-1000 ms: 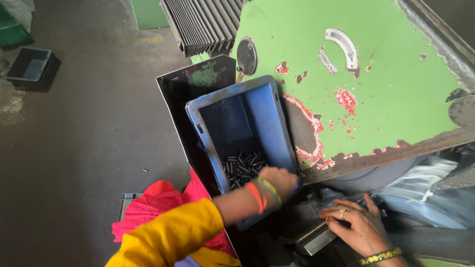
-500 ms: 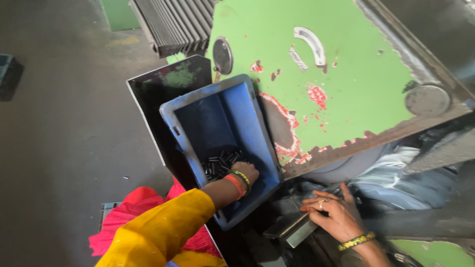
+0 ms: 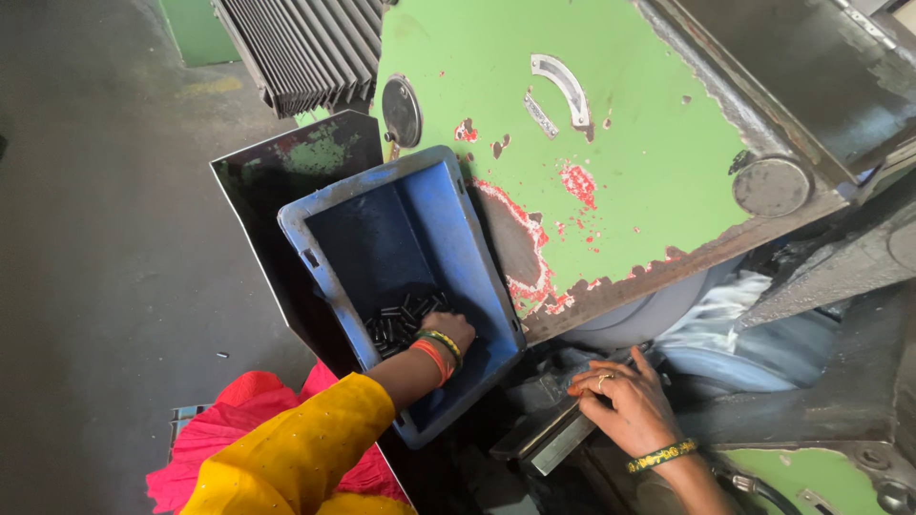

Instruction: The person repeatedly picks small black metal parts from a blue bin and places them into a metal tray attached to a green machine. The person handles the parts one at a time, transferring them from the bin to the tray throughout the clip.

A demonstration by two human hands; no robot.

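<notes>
My left hand [image 3: 451, 329] reaches down into a blue plastic bin [image 3: 329, 215] and rests on a heap of small dark metal cylinders [image 3: 396, 319] at its bottom; whether the fingers hold any I cannot see. The arm has a yellow sleeve and orange and green bangles. My right hand [image 3: 620, 401], with a ring and a yellow bangle, lies with fingers spread on a grey metal part [image 3: 549, 439] at the machine's base, touching it without gripping it.
A large green machine housing [image 3: 620, 124] with chipped red patches stands right of the bin. A dark metal sheet [image 3: 277, 181] lies under the bin. A ribbed black cover [image 3: 296, 48] is at the top. Grey concrete floor [image 3: 105, 238] spreads left. Pink cloth [image 3: 239, 429] is near my lap.
The view has shifted, so the bin and machine sit differently in frame. My left hand has gone deeper into the bin onto the cylinders. My right hand stays on the metal part.
</notes>
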